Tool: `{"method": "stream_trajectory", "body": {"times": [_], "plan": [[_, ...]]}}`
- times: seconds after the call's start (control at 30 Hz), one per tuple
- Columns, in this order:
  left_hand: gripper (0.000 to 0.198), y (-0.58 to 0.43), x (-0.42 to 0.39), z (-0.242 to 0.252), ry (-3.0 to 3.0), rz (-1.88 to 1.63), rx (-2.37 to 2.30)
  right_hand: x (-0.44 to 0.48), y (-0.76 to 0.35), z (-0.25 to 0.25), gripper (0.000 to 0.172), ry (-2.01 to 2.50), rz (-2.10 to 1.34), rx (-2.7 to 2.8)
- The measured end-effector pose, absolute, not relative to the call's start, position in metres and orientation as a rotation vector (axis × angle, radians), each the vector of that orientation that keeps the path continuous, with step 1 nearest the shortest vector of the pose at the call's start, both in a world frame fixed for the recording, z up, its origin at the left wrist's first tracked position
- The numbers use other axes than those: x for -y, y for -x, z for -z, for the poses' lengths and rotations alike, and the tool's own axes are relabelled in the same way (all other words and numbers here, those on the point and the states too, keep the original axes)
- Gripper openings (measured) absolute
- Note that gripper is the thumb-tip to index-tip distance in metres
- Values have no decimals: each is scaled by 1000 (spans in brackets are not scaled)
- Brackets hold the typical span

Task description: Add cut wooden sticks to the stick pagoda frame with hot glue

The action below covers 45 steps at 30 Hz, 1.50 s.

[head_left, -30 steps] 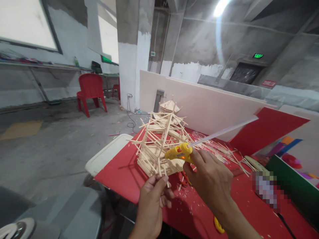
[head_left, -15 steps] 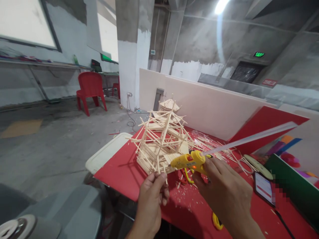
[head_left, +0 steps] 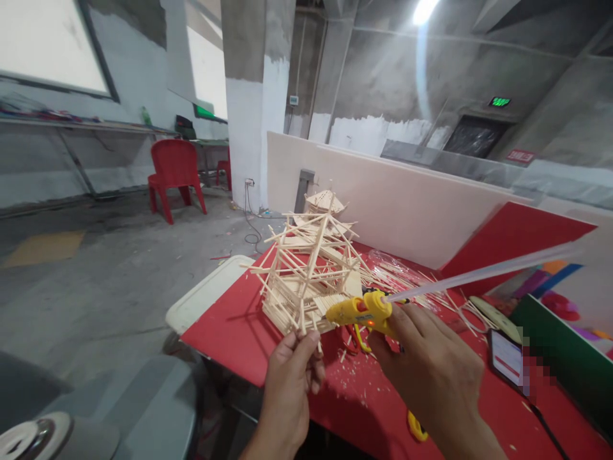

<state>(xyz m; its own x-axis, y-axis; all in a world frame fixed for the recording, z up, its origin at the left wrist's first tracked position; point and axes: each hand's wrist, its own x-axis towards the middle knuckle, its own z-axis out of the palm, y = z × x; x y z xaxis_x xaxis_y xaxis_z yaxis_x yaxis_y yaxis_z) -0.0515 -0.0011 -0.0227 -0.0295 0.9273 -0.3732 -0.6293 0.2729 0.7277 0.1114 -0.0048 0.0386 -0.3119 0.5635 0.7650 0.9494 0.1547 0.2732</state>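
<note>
A pagoda-like model (head_left: 311, 255) built of thin wooden sticks stands on the red tabletop (head_left: 225, 332). My right hand (head_left: 431, 358) is wrapped round a yellow hot glue gun (head_left: 361, 311), its small orange light lit and a long clear glue stick (head_left: 479, 275) jutting from its back. The gun's nozzle is close to the model's lower front edge; whether it touches cannot be made out. At that same edge, my left hand (head_left: 294, 377) pinches a thin wooden stick (head_left: 319, 347) between thumb and fingers, partly hidden by them.
Loose wooden sticks (head_left: 407, 281) lie right of the model. A phone (head_left: 507, 361), a tape roll (head_left: 495, 317) and a green-sided box (head_left: 565, 364) are at the right. Yellow-handled tools lie beneath the gun. White boards (head_left: 393, 198) stand behind; a grey stool (head_left: 143, 396) is at lower left.
The glue gun has shifted very slightly left, and its glue stick tilts a little lower. My left hand stays pinched at the model's front edge.
</note>
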Motion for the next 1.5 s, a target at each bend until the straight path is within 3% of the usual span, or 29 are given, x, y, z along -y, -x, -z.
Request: {"method": "stream_trajectory", "body": {"times": [0.57, 0.7, 0.87, 1.0, 1.27, 1.5], "plan": [[34, 50, 0, 21, -440, -1315, -962, 0, -115, -30, 13, 1416, 898, 1904], [36, 49, -3, 21, -429, -1324, -994, 0, -129, -20, 31, 1688, 580, 1727], [39, 48, -10, 18, -434, -1356, -1069, -6, -177, 3, 48, 1875, -185, 1465], [41, 46, -13, 16, -407, -1357, -1100, -5, -216, 28, 59, 1927, -412, 1274], [39, 42, -13, 10, -419, -1375, -1109, 14, -222, 69, 54, 1870, -748, 1412], [38, 42, -16, 13, -424, -1370, -1112, -10, -210, 85, 49, 1863, -771, 1561]]}}
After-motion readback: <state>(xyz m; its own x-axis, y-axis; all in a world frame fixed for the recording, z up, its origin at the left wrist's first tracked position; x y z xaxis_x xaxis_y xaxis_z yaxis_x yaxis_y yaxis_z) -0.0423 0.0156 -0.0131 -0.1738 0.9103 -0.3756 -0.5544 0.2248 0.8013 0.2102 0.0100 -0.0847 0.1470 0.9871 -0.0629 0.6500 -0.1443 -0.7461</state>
